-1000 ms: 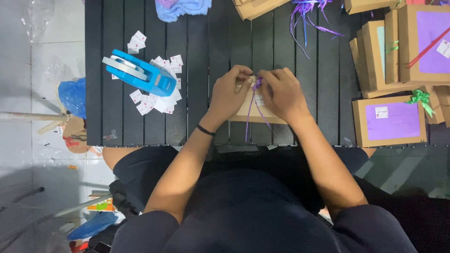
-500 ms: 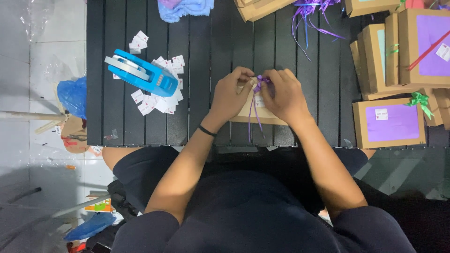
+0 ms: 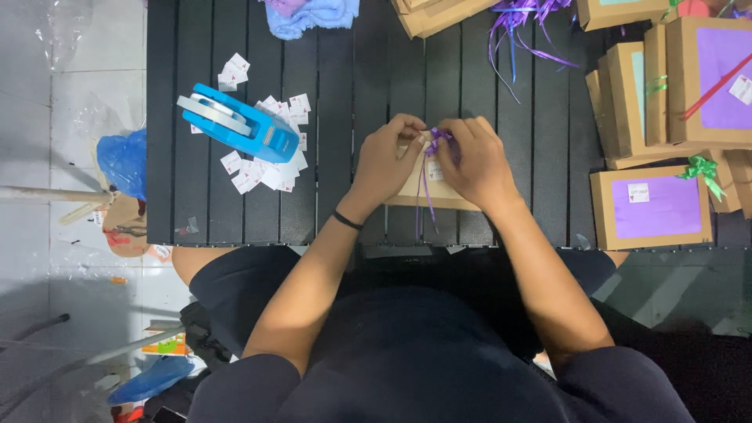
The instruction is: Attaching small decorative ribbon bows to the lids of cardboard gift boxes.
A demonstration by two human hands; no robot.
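Note:
A small brown cardboard box (image 3: 415,188) lies on the black slatted table (image 3: 337,117) near its front edge. Both hands sit on top of it. My left hand (image 3: 389,160) and my right hand (image 3: 474,160) pinch a thin purple ribbon (image 3: 433,145) where it bunches on the box top. Loose ribbon ends hang down over the box front. A small white tag shows under the ribbon. My fingers hide most of the knot.
A blue tape dispenser (image 3: 239,123) lies at left among several small white paper labels (image 3: 262,168). Brown boxes with purple panels (image 3: 650,205) stack at right. Loose purple ribbon (image 3: 521,27) and a blue cloth (image 3: 309,14) lie at the far edge.
Both hands have stayed on the box. The fingers have shifted slightly and the purple ribbon now shows more between them, with its ends trailing down.

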